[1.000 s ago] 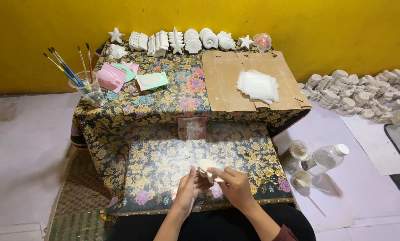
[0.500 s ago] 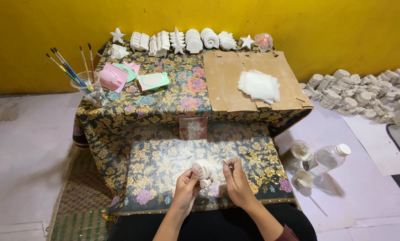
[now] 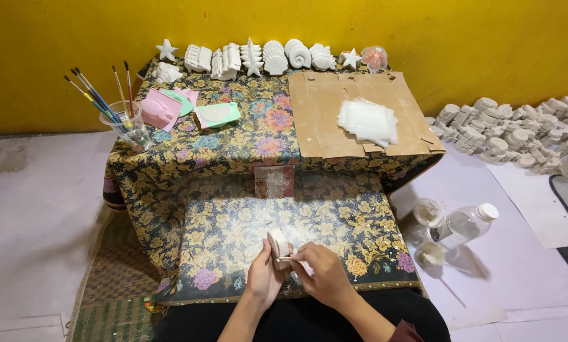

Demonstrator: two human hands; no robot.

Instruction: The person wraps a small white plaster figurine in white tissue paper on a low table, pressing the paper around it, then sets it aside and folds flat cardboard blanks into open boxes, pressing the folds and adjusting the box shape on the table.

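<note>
Head view: low centre of the frame, the left hand (image 3: 263, 278) grasps a small white plaster piece (image 3: 277, 243), held upright above the floral cloth (image 3: 233, 221). The right hand (image 3: 325, 272) sits just beside it, fingertips pinched at the piece's lower right edge; what they pinch is too small to tell. Both hands are over the near, lower surface.

Upper centre, a row of white casts (image 3: 258, 57) lines the far edge of the table against the yellow wall (image 3: 486, 44). Upper left, a clear cup of brushes (image 3: 129, 130); beside it, pink and green moulds (image 3: 183, 107). Centre right, a cardboard sheet (image 3: 322, 120) bears a stack of clear bags (image 3: 367, 121). Right edge, a heap of white casts (image 3: 524, 133) on the floor. Lower right, a clear bottle (image 3: 467, 223) lies near small cups (image 3: 428, 212).
</note>
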